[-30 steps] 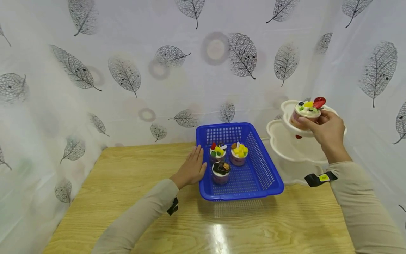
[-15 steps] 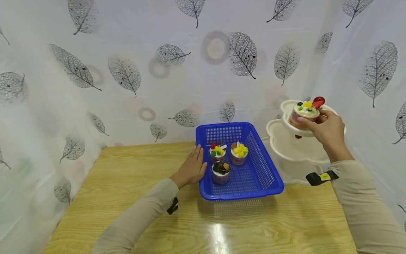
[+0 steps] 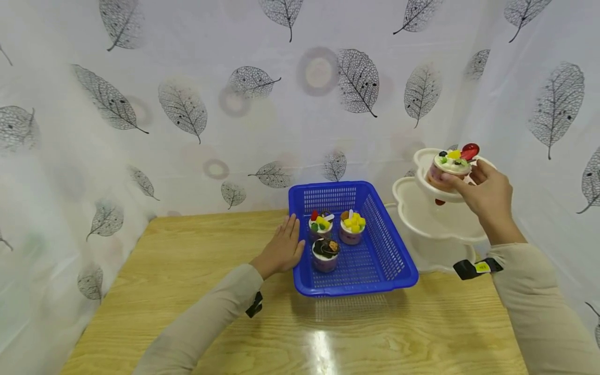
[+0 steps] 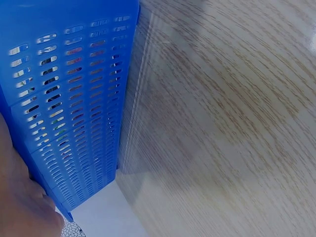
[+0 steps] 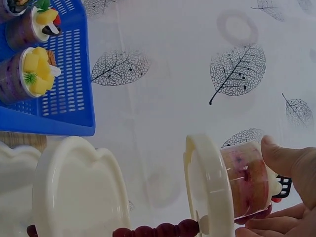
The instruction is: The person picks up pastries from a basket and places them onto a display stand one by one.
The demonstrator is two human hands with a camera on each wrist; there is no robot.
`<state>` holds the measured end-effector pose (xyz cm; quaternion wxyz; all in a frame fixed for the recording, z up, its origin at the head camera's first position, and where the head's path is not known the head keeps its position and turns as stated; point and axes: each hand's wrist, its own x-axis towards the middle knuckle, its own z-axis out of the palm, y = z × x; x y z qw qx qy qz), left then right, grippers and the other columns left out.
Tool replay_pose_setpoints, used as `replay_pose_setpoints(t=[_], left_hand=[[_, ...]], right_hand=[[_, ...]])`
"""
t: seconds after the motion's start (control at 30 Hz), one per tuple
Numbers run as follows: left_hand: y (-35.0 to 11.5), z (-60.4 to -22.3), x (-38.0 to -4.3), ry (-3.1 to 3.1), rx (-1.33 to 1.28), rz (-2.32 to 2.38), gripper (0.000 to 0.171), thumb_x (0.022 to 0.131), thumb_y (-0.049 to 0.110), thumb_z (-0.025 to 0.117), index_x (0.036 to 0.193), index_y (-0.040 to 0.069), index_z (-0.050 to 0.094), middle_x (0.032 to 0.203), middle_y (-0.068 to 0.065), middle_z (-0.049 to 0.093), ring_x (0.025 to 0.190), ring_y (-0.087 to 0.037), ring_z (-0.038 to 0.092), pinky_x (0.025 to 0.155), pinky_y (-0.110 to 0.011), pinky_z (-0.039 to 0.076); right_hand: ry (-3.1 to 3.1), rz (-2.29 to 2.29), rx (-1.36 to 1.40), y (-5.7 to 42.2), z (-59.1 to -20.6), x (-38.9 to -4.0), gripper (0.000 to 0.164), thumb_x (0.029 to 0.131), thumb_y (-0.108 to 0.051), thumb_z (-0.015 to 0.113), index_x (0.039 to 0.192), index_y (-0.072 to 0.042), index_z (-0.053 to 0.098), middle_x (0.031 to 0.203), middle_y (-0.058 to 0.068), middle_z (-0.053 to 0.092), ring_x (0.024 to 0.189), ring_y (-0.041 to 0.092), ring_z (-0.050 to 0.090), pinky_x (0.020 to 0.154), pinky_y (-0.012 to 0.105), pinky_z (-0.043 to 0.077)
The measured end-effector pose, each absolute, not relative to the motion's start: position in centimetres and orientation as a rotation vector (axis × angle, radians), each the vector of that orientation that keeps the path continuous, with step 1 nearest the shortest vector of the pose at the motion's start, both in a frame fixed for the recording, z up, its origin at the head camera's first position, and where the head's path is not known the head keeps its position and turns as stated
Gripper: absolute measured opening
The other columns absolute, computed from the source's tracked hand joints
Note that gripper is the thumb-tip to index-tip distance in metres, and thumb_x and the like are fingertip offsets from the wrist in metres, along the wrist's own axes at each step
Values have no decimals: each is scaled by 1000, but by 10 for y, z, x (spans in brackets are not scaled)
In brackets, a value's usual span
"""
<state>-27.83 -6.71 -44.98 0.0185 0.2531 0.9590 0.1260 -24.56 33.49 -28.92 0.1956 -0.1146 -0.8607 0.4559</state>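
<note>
A clear dessert cup [image 3: 448, 171] topped with cream, fruit and a red spoon stands on the top tier [image 3: 422, 179] of a cream-coloured tiered stand. My right hand [image 3: 489, 195] is around its right side, the thumb in front and the other fingers spread loosely behind. In the right wrist view the same cup [image 5: 244, 182] has its base against the tier, with the fingertips right beside it. My left hand [image 3: 279, 250] lies with straight fingers along the left rim of a blue plastic basket [image 3: 370, 287]. Inside are a fruit cup [image 3: 320, 226], a yellow-topped cup [image 3: 351, 229] and a chocolate-topped cup [image 3: 325, 256].
The stand's lower scalloped tier [image 3: 436, 224] is right of the basket, with another white tier below it. All rest on a wooden table [image 3: 225, 333]. A leaf-print curtain [image 3: 281, 120] hangs at its back and sides.
My right hand has shifted slightly right and its fingers have loosened, while the dessert cup keeps its place on the top tier. The left hand and basket have not moved.
</note>
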Motion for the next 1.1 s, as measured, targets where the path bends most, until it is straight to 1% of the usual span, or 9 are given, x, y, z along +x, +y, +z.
replay_pose_setpoints(t=[0.1, 0.2, 0.37, 0.5, 0.63, 0.77, 0.87, 1.0, 1.1], left_hand=[[-67, -451, -279, 2977, 786, 390, 63, 104, 29, 29, 150, -7, 7, 158, -22, -1, 146, -33, -5, 119, -46, 6], [-67, -450, -279, 2972, 783, 381, 63, 104, 29, 29, 151, -6, 5, 159, -22, -2, 146, -33, -5, 119, -46, 6], [-67, -446, -276, 2966, 795, 413, 63, 103, 29, 29, 150, -7, 9, 158, -23, 1, 146, -35, -3, 118, -48, 8], [-67, -442, -273, 2968, 795, 427, 63, 103, 30, 27, 150, -8, 10, 158, -24, 2, 146, -36, -1, 118, -48, 10], [-67, -440, -271, 2976, 799, 427, 62, 103, 29, 28, 150, -8, 11, 158, -24, 3, 146, -36, -1, 118, -48, 10], [-67, -441, -272, 2980, 809, 442, 62, 102, 28, 29, 149, -9, 13, 158, -25, 5, 146, -37, 1, 118, -49, 11], [-67, -442, -272, 2981, 810, 448, 62, 102, 28, 29, 149, -9, 13, 158, -25, 5, 146, -37, 2, 118, -49, 11], [-67, -442, -272, 2977, 805, 447, 62, 103, 28, 29, 150, -9, 12, 158, -25, 4, 146, -37, 1, 118, -49, 11], [-67, -442, -273, 2980, 807, 457, 62, 102, 28, 28, 149, -9, 13, 158, -25, 4, 146, -37, 1, 118, -50, 11]], right_hand=[[-2410, 1260, -335, 333, -286, -240, 93, 85, -44, 67, 152, -3, 18, 153, 15, 24, 140, 31, 28, 111, 40, 31], [-2404, 1233, -325, 331, -282, -232, 94, 86, -45, 66, 153, -5, 13, 155, 13, 21, 142, 28, 24, 113, 40, 28], [-2347, 1270, -282, 318, -274, -216, 90, 86, -39, 68, 153, -8, 16, 156, 10, 22, 143, 20, 24, 112, 29, 29], [-2296, 1338, -201, 301, -272, -203, 86, 86, -30, 71, 153, -8, 21, 155, 10, 26, 141, 17, 30, 105, 17, 33], [-2322, 1376, -37, 281, -278, -194, 82, 86, -22, 73, 151, -6, 26, 152, 14, 34, 138, 23, 36, 102, 13, 36], [-2429, 1369, 148, 261, -292, -192, 81, 86, -21, 72, 151, -5, 27, 151, 17, 36, 138, 29, 36, 100, 9, 35], [-2511, 1356, 239, 244, -309, -193, 84, 86, -25, 72, 152, -6, 23, 152, 16, 33, 139, 31, 33, 106, 20, 35], [-2587, 1356, 297, 219, -338, -195, 90, 85, -30, 73, 153, -5, 19, 152, 17, 32, 139, 33, 33, 109, 43, 34], [-2623, 1383, 328, 201, -362, -197, 93, 84, -32, 74, 152, -3, 19, 152, 19, 33, 139, 35, 32, 109, 47, 33]])
